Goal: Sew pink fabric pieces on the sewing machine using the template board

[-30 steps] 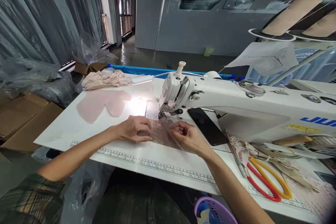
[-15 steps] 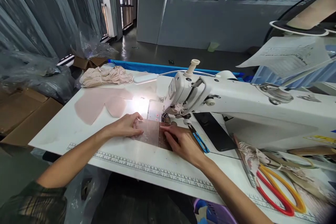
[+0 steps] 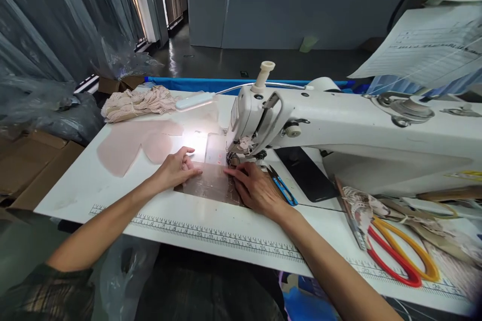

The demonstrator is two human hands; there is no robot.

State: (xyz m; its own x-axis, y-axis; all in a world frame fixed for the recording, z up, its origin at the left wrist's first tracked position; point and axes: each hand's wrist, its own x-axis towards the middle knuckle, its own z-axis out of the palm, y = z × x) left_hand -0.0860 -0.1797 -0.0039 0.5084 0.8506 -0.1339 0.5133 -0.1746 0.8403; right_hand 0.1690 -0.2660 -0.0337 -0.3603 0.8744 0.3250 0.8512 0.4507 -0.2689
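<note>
A thin brownish sheer fabric piece [image 3: 211, 184] lies flat on the white table [image 3: 113, 195] in front of the needle of the white sewing machine [image 3: 339, 130]. My left hand [image 3: 176, 168] rests on the fabric's left edge with fingers stretched flat, pressing it down. My right hand [image 3: 256, 188] lies on the fabric's right side, fingers extended toward the presser foot [image 3: 232, 159]. Neither hand grips anything.
Blue thread snips [image 3: 282, 188] and a black phone [image 3: 307, 173] lie right of my right hand. Red and yellow scissors [image 3: 402, 256] and lace scraps sit farther right. Pink cut fabric pieces [image 3: 128, 145] and a lace bundle [image 3: 135, 103] lie at the left; cardboard boxes [image 3: 33, 165] stand beyond the table's edge.
The fabric was held up between both hands, then laid flat. Both hands have slid it toward the needle and now press it down with flat fingers.
</note>
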